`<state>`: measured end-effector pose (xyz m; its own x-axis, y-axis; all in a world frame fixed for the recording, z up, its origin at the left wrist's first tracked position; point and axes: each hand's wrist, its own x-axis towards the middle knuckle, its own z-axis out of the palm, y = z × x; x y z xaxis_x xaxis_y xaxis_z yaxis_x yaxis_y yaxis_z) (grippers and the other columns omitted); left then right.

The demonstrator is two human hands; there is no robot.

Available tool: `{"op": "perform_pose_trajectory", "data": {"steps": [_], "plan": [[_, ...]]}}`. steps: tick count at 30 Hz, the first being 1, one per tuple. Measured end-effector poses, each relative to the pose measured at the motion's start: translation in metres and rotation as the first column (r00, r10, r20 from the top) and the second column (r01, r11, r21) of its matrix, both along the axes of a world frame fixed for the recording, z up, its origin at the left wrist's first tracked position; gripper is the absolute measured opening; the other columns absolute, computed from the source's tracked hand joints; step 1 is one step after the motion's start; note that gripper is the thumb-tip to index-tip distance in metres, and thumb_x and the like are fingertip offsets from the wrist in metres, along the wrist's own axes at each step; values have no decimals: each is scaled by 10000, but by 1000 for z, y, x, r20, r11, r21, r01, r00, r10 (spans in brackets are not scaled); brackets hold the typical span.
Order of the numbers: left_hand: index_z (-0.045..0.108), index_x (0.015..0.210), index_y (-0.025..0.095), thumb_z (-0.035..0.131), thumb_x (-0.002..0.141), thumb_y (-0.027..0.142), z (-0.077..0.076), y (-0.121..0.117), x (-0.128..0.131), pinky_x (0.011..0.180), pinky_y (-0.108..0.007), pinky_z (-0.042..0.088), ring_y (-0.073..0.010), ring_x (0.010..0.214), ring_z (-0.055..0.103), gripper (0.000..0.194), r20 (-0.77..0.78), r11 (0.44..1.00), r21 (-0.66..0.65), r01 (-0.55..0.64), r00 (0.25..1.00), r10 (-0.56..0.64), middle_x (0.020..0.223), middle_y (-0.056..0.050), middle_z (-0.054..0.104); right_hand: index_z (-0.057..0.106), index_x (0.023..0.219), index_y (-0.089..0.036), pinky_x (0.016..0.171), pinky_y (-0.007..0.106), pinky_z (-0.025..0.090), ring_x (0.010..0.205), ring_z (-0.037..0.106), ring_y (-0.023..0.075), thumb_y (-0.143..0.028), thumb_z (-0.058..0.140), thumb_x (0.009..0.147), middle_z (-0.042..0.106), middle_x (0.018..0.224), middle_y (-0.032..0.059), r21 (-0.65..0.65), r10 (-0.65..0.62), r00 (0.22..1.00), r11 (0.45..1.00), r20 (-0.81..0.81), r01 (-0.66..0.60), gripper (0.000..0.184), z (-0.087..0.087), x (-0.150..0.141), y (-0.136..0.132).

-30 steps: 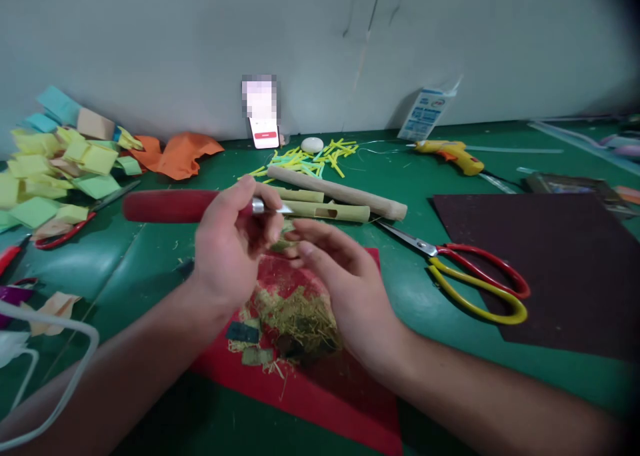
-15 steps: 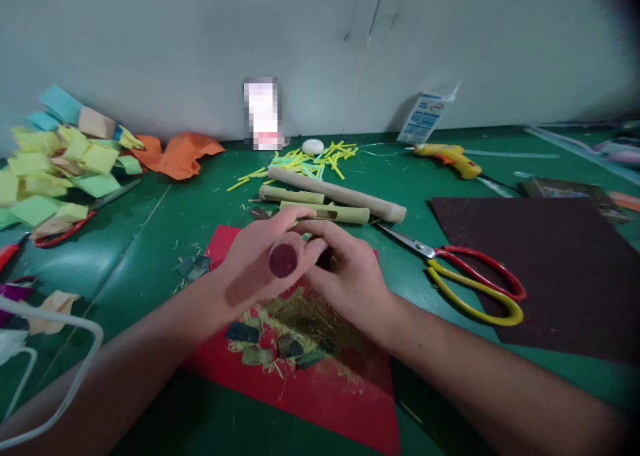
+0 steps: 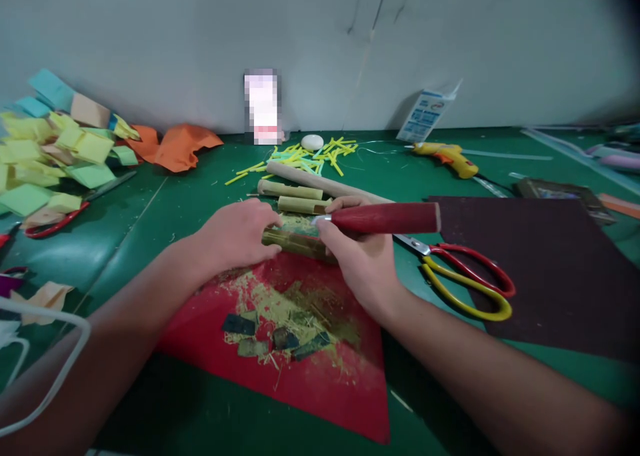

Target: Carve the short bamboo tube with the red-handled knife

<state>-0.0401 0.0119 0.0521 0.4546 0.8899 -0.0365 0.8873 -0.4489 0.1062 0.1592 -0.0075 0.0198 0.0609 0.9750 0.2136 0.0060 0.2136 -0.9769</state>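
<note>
My left hand (image 3: 237, 233) is closed around the left end of a green bamboo tube (image 3: 295, 241), held level above a red mat (image 3: 345, 389). In my right hand (image 3: 363, 259) is a red-handled carving tool (image 3: 387, 218), its handle pointing right and a bit of bright metal showing near my thumb. The blade is hidden. My right fingers are also at the tube's right end; whether they grip it I cannot tell. Shavings and dark bark chips (image 3: 287, 339) lie on the mat below. Two cut bamboo pieces (image 3: 290, 190) and a longer stick (image 3: 325, 181) lie just beyond.
Scissors (image 3: 465, 279) with red and yellow handles lie to the right, partly on a dark sheet (image 3: 560, 269). A yellow glue gun (image 3: 445, 157) is behind them. Folded paper pieces (image 3: 65, 156) are heaped at left. A lit screen (image 3: 263, 106) leans on the wall.
The red-handled tool has swung from pointing at me, between my hands, to lying sideways in my right hand. My hands have moved apart, and the bamboo tube now shows between them.
</note>
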Motion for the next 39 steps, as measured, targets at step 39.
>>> {"op": "perform_pose_trajectory", "data": {"steps": [39], "plan": [[568,899,186,596,868,617,-47,-3,24,738,-355,457,-243,889,612,433,199,991,76,108,972,-122,961,-88,660,593,607,-198,650,308,454,656,552,147,-292,627,744,625,659,4,-109,304,913,952,272,-285,170,4,6,18]]}}
